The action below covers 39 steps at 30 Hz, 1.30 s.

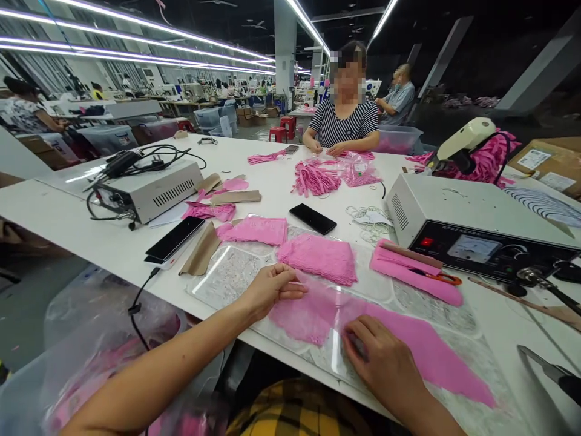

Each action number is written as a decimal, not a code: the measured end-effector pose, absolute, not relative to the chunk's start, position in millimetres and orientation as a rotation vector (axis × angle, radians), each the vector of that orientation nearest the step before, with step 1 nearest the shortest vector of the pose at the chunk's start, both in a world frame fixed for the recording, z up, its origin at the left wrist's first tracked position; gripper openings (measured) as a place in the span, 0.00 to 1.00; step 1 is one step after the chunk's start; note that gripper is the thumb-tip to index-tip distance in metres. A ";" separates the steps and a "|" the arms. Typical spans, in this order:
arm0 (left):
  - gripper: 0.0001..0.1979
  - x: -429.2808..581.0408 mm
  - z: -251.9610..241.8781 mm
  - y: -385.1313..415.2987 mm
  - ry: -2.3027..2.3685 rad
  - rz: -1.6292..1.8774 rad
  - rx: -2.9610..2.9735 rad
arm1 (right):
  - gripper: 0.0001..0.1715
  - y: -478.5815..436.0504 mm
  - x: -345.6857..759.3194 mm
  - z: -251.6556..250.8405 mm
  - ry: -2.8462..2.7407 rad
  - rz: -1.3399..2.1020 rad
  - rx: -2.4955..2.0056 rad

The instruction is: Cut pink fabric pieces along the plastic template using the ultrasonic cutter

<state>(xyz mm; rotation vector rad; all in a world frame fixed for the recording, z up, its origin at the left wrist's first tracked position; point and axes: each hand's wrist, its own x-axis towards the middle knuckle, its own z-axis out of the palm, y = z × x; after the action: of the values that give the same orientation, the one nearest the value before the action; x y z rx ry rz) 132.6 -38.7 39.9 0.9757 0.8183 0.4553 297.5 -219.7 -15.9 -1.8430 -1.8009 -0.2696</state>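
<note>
A thin, see-through piece of pink fabric (308,315) lies over the glass-like sheet on the table in front of me. My left hand (275,289) pinches its upper edge between thumb and forefinger. On the right, my right hand (381,348) has its fingers curled, with thumb and forefinger together at the fabric's fold. More pink fabric (436,348) stretches out to a point beyond that hand. Just past my left hand sits a thick stack of pink pieces (318,259), and a smaller pink stack (258,231) is beside it.
A black phone (313,218) lies behind the stacks. Orange-handled scissors (436,277) rest on a pink bundle at right. A metered machine (481,236) stands right, a grey box with cables (158,194) left. Across the table a person (344,124) handles pink strips.
</note>
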 end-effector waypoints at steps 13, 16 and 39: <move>0.04 89.4 34.8 -8.8 0.925 0.321 1.614 | 0.09 -199.0 270.9 10.6 -1.905 -0.079 -1.592; 0.05 73.5 35.7 -8.0 0.976 0.291 1.878 | 0.11 -197.0 257.9 2.8 -1.979 -0.101 -1.507; 0.09 51.9 18.2 -29.5 0.311 0.320 2.806 | 0.11 -207.9 314.2 3.1 -2.065 -0.100 -1.505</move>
<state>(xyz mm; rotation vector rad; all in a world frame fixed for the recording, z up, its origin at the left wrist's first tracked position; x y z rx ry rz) 51.9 -29.5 18.2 2.8064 0.3111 0.3201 314.2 -207.9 3.1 -1.5049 -2.0646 -0.1005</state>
